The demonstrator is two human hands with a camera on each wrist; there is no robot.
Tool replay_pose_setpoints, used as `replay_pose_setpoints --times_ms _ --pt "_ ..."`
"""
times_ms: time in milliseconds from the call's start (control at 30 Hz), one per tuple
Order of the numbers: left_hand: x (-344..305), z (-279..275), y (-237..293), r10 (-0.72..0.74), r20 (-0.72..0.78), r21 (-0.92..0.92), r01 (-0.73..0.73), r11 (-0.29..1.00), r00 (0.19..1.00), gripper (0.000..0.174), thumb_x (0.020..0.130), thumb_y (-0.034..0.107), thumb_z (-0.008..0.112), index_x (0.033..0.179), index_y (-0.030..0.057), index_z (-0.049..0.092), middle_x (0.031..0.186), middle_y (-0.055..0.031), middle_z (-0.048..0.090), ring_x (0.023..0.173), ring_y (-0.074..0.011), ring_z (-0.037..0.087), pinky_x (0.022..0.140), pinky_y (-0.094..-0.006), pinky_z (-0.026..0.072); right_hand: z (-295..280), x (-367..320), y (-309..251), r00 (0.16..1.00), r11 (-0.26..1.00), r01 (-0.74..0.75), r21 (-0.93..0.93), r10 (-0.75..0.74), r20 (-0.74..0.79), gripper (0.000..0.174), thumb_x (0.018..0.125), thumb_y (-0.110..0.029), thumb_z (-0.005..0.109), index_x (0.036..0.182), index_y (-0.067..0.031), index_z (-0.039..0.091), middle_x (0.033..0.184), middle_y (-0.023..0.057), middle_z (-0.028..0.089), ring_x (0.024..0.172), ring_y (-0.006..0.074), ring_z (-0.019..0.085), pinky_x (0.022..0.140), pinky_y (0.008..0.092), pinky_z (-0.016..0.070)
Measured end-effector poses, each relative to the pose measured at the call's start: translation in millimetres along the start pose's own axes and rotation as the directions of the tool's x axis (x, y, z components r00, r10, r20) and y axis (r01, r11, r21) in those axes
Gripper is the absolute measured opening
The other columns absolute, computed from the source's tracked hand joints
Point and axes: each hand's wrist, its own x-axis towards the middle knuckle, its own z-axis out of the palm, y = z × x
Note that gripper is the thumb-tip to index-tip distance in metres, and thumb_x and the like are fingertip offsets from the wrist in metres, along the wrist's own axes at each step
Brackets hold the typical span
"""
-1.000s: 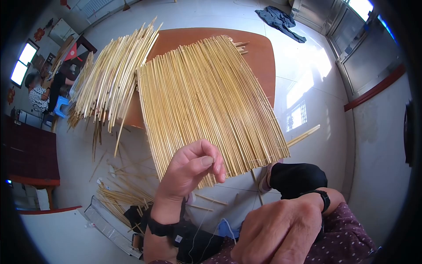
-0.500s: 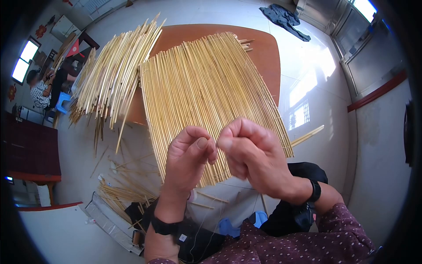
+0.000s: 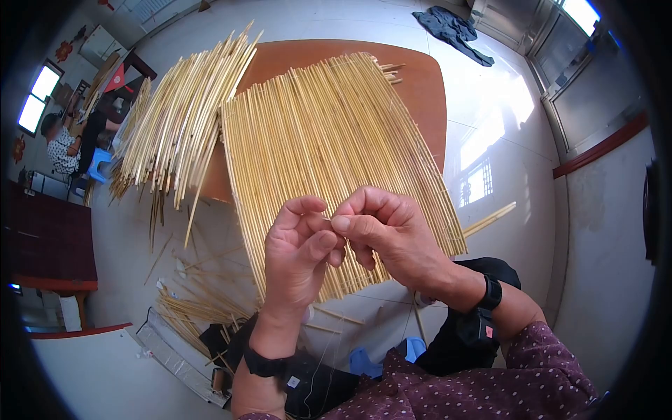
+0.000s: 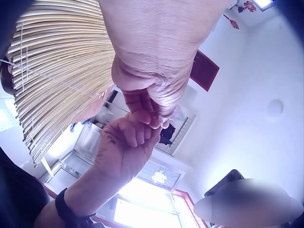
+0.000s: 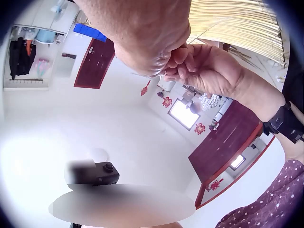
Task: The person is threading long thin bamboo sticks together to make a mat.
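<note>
Over the near edge of a mat of straight yellow reed stalks [image 3: 329,140], both hands meet at the fingertips. My right hand [image 3: 392,234] pinches something thin and pale between thumb and forefinger. My left hand [image 3: 297,248] faces it palm inward, forefinger raised and bent, thumb against the other curled fingers. A fine white thread [image 4: 57,80] runs across the left wrist view to the left hand's fingers, and the same thread shows in the right wrist view. The exact hold at the fingertips is partly hidden. Thin stitching lines cross the mat near its edges.
The mat lies on a brown table [image 3: 413,105], overhanging its near side. Loose stalks [image 3: 189,119] pile up at its left. More stalks [image 3: 192,308] lie on the floor near a long white box [image 3: 175,357]. Another person [image 3: 64,147] sits far left.
My right hand has come up from low at the front right to meet the left hand's fingertips. The left forefinger has lifted away from the thumb. The mat stays on the table.
</note>
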Motion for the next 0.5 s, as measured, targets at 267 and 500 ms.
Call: replay_pose_setpoints --times_ms 267,500 --pt "0.6 1.2 -1.2 -0.050 -0.005 -0.068 0.049 0.996 0.999 0.040 0.081 0.008 0.074 0.113 0.0048 0.050 0.083 -0.0056 0.063 0.064 -0.0124 0.059 0.056 -0.0229 0.0493 -3.3 0.9 -2.7 0.998 1.000 0.016 0.007 -0.017 0.064 0.015 0.092 -0.017 0.060 0.086 -0.0038 0.062 0.064 -0.0002 0.059 0.050 0.0016 0.049 0.042 0.0160 0.0374" --pt "-1.8 4.2 2.8 0.161 -0.005 0.297 -0.152 0.943 0.987 0.026 0.081 0.008 0.073 0.101 0.0036 0.057 0.090 -0.0047 0.062 0.073 -0.0114 0.058 0.064 -0.0225 0.0488 -2.7 -0.5 -0.2 0.997 0.997 0.040 -0.070 -0.034 0.076 0.016 0.093 -0.017 0.059 0.086 -0.0031 0.060 0.063 -0.0019 0.057 0.048 0.0008 0.045 0.041 0.0169 0.0346"
